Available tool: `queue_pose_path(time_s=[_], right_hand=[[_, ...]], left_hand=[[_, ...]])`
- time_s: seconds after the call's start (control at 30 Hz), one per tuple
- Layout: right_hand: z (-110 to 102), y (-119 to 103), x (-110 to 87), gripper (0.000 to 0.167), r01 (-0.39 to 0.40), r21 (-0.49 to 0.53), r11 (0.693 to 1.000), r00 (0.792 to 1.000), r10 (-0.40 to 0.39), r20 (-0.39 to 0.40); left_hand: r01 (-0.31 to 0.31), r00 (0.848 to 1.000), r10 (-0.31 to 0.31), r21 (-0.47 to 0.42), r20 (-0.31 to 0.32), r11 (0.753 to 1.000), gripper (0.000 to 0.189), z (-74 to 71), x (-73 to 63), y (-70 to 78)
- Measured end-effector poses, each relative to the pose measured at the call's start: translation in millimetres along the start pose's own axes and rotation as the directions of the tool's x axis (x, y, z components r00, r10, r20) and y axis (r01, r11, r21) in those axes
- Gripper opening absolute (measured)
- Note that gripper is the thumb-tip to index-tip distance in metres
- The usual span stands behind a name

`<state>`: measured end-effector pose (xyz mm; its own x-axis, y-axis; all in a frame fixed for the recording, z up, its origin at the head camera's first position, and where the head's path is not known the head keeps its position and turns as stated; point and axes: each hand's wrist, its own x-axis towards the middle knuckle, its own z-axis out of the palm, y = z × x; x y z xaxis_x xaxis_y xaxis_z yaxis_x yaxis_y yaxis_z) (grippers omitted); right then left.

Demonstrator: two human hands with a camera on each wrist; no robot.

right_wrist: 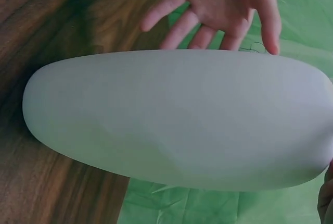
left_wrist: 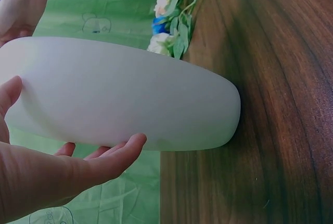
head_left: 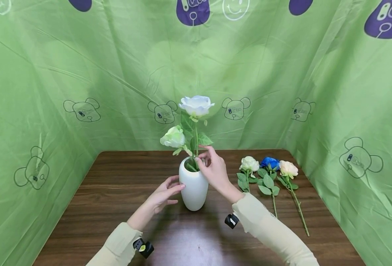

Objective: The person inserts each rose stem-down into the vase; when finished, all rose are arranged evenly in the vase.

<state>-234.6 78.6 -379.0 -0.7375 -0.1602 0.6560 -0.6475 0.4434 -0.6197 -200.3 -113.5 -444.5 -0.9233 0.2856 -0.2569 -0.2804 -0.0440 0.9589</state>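
Observation:
A white vase (head_left: pixel 194 190) stands upright on the wooden table. Two roses rise from its mouth: a tall white rose (head_left: pixel 196 106) and a shorter greenish-white rose (head_left: pixel 173 136) leaning left. At the vase's rim, my right hand (head_left: pixel 215 170) pinches the white rose's stem between thumb and fingers. My left hand (head_left: pixel 162 194) steadies the vase's left side, thumb tip against the wall. Its fingers look spread and fairly straight in the right wrist view, where the vase (right_wrist: pixel 171 120) covers their tips. The stem ends inside the vase are hidden.
Lying on the table to the right are a cream-white rose (head_left: pixel 249 164), a blue rose (head_left: pixel 270 163) and a peach rose (head_left: pixel 288 169), stems toward the front. A green printed cloth (head_left: pixel 126 74) encloses the table (head_left: pixel 123 184) at the back and sides.

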Motion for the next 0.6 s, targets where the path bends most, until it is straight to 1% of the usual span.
queue_pose_path(time_s=[0.1, 0.17, 0.3, 0.37, 0.5, 0.6], right_hand=[[1.9, 0.0, -3.7, 0.034, -0.028, -0.082, 0.996, 1.0, 0.027, -0.009], [2.3, -0.5, -5.5, 0.032, -0.044, -0.119, 0.992, 0.999, 0.043, -0.011], [1.6, -1.7, -8.4, 0.029, -0.061, -0.179, 0.982, 0.998, 0.061, -0.004], [0.7, -2.3, -9.5, 0.023, -0.064, -0.193, 0.979, 0.998, 0.063, -0.011], [-2.8, -2.7, -7.7, 0.015, -0.064, -0.159, 0.985, 0.997, 0.054, -0.063], [-6.6, -1.9, -1.5, 0.014, -0.068, -0.053, 0.996, 0.992, 0.061, -0.113]], left_hand=[[-0.002, 1.0, 0.002, -0.005, -0.006, 1.0, 0.063, 0.5, -0.6, 0.6], [-0.005, 1.0, 0.005, -0.007, -0.006, 1.0, 0.063, 0.7, -0.9, 1.0], [-0.003, 1.0, 0.003, -0.005, -0.007, 1.0, 0.063, 1.2, -1.2, 1.3], [-0.001, 1.0, 0.0, -0.004, -0.011, 1.0, 0.063, 1.4, -1.3, 1.6], [-0.003, 1.0, 0.003, -0.004, -0.01, 1.0, 0.062, 1.6, -1.4, 1.7], [-0.005, 1.0, 0.005, -0.007, -0.005, 1.0, 0.062, 0.9, -0.9, 1.0]])
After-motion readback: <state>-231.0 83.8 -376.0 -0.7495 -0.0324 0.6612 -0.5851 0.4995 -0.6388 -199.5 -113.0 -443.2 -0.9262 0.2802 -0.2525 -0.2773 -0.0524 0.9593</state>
